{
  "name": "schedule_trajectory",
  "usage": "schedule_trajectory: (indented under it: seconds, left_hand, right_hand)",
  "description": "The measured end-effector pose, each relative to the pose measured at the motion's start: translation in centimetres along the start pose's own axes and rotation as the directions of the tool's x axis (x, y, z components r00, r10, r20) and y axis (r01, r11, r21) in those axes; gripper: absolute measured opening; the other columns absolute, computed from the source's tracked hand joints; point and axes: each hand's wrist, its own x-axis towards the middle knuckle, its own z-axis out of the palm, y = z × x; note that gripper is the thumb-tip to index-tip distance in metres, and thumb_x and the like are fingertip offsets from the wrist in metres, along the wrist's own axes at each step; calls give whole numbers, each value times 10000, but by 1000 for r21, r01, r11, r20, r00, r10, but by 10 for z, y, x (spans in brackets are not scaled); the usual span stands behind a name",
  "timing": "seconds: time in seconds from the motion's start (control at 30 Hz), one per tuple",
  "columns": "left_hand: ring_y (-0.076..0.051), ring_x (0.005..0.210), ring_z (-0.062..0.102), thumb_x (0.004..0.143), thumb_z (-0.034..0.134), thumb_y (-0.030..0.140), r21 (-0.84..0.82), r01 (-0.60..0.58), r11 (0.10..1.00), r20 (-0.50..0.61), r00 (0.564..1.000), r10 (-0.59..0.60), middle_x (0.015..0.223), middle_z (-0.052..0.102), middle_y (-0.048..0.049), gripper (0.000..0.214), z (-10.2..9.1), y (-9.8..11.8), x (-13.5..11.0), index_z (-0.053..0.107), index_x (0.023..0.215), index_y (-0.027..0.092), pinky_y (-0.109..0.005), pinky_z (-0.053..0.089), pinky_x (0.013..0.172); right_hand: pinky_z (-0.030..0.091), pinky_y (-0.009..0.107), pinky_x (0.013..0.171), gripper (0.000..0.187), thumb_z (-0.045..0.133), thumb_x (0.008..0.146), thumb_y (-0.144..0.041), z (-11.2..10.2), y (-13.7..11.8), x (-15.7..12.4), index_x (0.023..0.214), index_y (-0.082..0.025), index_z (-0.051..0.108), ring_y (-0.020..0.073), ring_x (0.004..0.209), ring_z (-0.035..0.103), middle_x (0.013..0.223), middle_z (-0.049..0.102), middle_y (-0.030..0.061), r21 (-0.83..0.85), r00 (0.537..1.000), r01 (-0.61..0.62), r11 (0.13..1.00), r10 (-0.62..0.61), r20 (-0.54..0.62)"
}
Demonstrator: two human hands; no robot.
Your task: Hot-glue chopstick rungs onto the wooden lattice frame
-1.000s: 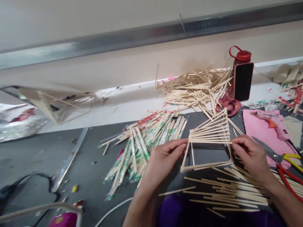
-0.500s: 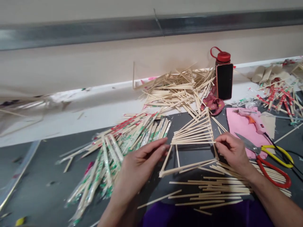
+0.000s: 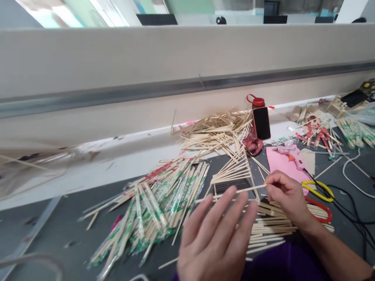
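My right hand (image 3: 285, 195) pinches the right end of a bare wooden chopstick (image 3: 251, 189), which runs left behind my other hand. My left hand (image 3: 215, 234) is raised close to the camera, back towards me, its fingers stretched out and apart. Whether its fingertips touch the chopstick I cannot tell. Behind both hands stands a frame of chopsticks (image 3: 231, 171), with a fan of parallel rungs on its upper part; my left hand hides its lower front. Several loose chopsticks (image 3: 268, 230) lie below it on the dark table.
Plastic-wrapped chopsticks (image 3: 152, 207) lie to the left, and a heap of bare ones (image 3: 216, 128) is at the back. A phone (image 3: 261, 123) leans on a red-capped bottle (image 3: 258, 102). A pink glue gun (image 3: 293, 154) rests on pink cloth (image 3: 275, 160), near scissors (image 3: 320, 189) and black cables (image 3: 348, 207).
My left hand has left the frame's left side, moved right and towards the camera, and spread its fingers. My right hand has drawn the chopstick off the rungs towards me. The view has tilted up.
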Motion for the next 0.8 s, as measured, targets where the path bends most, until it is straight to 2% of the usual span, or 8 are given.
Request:
schedule_trajectory:
  seconds: [0.1,0.27,0.43,0.5,0.53,0.63,0.7,0.8]
  left_hand:
    - [-244,942,703,863,533,82,-21,-57,998,14,998,57,1037,757,-53,261,13,15,19,683,1047,191,-432,440,943]
    - [-193,735,701,885,531,93,-178,-75,981,43,996,84,864,753,-71,180,25,29,8,651,1014,131,-292,500,689]
    - [-138,647,673,917,492,152,-441,84,894,172,985,-8,753,716,-33,159,32,40,4,650,901,164,-219,491,620]
    - [-125,638,662,907,512,189,-550,232,802,270,958,-92,722,705,-19,154,37,41,3,656,853,178,-202,480,608]
    - [-121,624,653,896,525,203,-589,313,745,330,935,-132,703,699,-12,154,41,43,2,660,825,184,-198,473,597]
    - [-117,567,614,851,557,234,-650,541,533,521,828,-206,643,677,0,157,57,49,-4,671,752,188,-197,447,549]
    - [-124,553,588,822,572,252,-655,643,397,608,761,-229,606,652,2,153,67,56,-8,675,730,187,-200,431,525]
    - [-125,538,552,798,582,272,-651,710,267,677,703,-219,571,613,8,155,78,64,-10,678,712,186,-198,406,500]
  right_hand:
    - [396,203,497,66,570,769,-178,0,-17,-20,718,-185,612,80,535,487,676,546,-24,28,998,13,1000,-15,68]
    - [362,200,478,59,561,753,-169,-5,-24,-46,704,-180,592,79,518,450,633,533,-31,19,989,-44,999,41,144]
    - [428,217,607,119,537,838,-200,-52,-15,-54,790,-183,644,111,659,565,725,622,-1,-274,970,111,955,-44,240]
    - [451,253,714,188,485,895,-220,-84,-7,-51,837,-186,660,143,778,611,821,666,32,-553,976,167,816,-55,213]
    - [451,265,734,219,460,917,-228,-99,-2,-49,883,-185,672,162,830,622,877,675,54,-719,984,149,679,-27,178]
    - [450,276,706,305,392,953,-218,-132,15,-43,1090,-186,663,203,887,629,987,663,99,-993,979,26,117,199,49]
    - [453,287,706,345,368,948,-173,-139,24,-40,1152,-167,646,228,920,626,1034,653,137,-1000,965,10,-9,261,7]
    - [459,299,749,378,360,930,-127,-135,33,-34,1201,-159,622,254,1010,607,1118,638,169,-1000,955,21,-17,295,15]
